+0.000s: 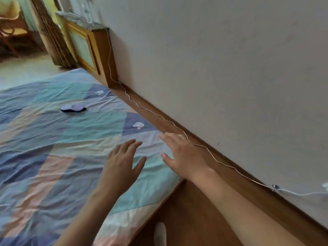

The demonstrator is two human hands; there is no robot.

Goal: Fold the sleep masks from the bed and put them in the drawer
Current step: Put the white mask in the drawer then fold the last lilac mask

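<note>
Patchwork quilt (53,157) in blue, teal and peach covers the bed, with one dark sleep mask (73,108) lying flat, well apart from both hands. Left hand (122,167) and right hand (184,157) hover spread open and empty near the quilt's edge. Reaching the mask calls for leaning forward and pinching one end; no drawer is visible.

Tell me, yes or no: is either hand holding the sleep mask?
No: the sleep mask lies on the bed, apart from both open hands.
</note>
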